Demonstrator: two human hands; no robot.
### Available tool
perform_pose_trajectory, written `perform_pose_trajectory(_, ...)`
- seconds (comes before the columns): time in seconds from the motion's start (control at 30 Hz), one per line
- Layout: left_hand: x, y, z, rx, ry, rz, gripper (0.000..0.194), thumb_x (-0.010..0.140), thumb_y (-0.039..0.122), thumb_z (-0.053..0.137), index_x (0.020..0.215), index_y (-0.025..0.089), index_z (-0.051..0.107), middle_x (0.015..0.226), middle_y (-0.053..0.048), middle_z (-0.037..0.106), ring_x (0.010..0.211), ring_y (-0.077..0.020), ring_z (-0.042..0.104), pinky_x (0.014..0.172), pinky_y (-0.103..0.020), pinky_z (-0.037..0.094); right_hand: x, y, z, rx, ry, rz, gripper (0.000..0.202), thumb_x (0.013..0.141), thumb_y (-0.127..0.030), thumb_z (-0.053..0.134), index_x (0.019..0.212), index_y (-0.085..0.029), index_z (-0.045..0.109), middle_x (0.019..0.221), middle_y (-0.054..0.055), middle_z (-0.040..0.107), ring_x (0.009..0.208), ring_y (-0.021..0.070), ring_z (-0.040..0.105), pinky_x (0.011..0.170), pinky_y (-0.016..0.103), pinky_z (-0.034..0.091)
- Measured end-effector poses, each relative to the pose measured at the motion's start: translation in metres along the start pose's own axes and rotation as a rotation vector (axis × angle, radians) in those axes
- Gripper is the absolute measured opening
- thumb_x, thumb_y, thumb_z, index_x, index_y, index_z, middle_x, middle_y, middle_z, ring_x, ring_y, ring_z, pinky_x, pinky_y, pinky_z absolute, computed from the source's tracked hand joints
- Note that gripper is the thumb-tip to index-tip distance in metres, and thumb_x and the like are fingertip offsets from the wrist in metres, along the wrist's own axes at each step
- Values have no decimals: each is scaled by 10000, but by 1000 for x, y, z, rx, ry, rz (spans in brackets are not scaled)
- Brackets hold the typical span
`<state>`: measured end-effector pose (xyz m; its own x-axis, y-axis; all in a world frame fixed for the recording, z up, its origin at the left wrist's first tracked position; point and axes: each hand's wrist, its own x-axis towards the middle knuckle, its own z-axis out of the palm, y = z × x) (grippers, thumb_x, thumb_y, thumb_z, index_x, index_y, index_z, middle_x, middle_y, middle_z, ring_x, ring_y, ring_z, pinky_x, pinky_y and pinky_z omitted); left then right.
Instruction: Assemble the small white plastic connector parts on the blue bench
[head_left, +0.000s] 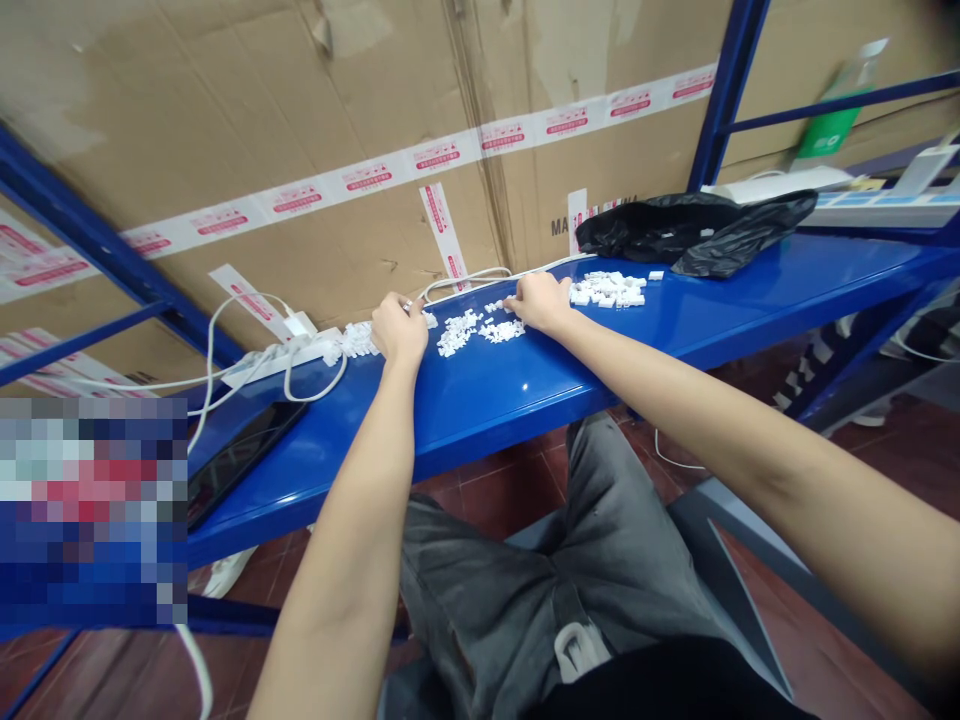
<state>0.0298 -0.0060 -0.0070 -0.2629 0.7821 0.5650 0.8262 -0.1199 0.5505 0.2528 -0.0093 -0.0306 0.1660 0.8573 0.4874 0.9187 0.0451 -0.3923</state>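
My left hand (400,326) is closed with its fingers curled, at the back of the blue shelf. Whatever it grips is too small to name. Just right of it lies a pile of small white plastic pieces (457,332). A second small pile (502,331) is beside the fingertips of my right hand (541,301). That hand is closed too, its fingers bent down to the shelf; what they pinch is hidden. Larger white plastic blocks (609,290) are heaped to its right. More white pieces (358,340) sit in a cluster left of my left hand.
A black plastic bag (697,232) lies at the right rear of the blue shelf (480,400). White cables (319,396) and a power strip (259,365) are at the left, behind a black tablet-like device (244,462). Cardboard (360,90) stands behind, between blue posts.
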Motion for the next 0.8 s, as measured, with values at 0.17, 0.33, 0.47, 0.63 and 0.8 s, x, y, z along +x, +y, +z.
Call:
perform_pose_trajectory(0.17, 0, 0, -1, 1, 26, -11, 165, 905, 371, 632, 849, 218, 606, 976, -135, 737, 1042, -331, 647, 942, -458, 459, 0, 0, 2, 42, 26, -13, 322, 911, -437, 659, 864, -131, 749, 906, 173, 694, 1029, 371, 600, 963, 679, 342)
perform_pose_trajectory(0.33, 0, 1, -2, 3, 52, -31, 200, 910, 404, 624, 847, 215, 614, 983, -134, 741, 1020, -327, 649, 946, -469, 459, -3, -4, -3, 88, -64, -33, 253, 832, -368, 770, 726, -145, 717, 930, 166, 696, 1088, 387, 586, 991, 684, 325)
perform_pose_trajectory(0.47, 1, 0, -3, -5, 60, -40, 186, 907, 392, 630, 848, 216, 619, 947, -122, 739, 1008, -316, 646, 931, -451, 467, -2, -5, -5, 103, -78, -36, 160, 810, -267, 792, 755, -141, 711, 990, 152, 712, 1093, 379, 602, 986, 648, 352)
perform_pose_trajectory(0.63, 0, 1, -4, -14, 112, -44, 154, 919, 360, 623, 869, 216, 610, 1020, -124, 726, 1038, -317, 644, 961, -452, 452, -1, -3, -7, 136, -22, -128, 88, 789, -150, 771, 864, -153, 725, 966, 116, 730, 1036, 339, 634, 975, 575, 406)
perform_pose_trajectory(0.8, -2, 2, -7, -5, 165, -90, 165, 929, 361, 618, 882, 204, 610, 1046, -137, 721, 1096, -345, 634, 1019, -500, 415, 2, -1, -4, 281, 7, -225, 101, 788, -110, 736, 880, -152, 742, 910, 100, 742, 910, 275, 672, 861, 428, 506)
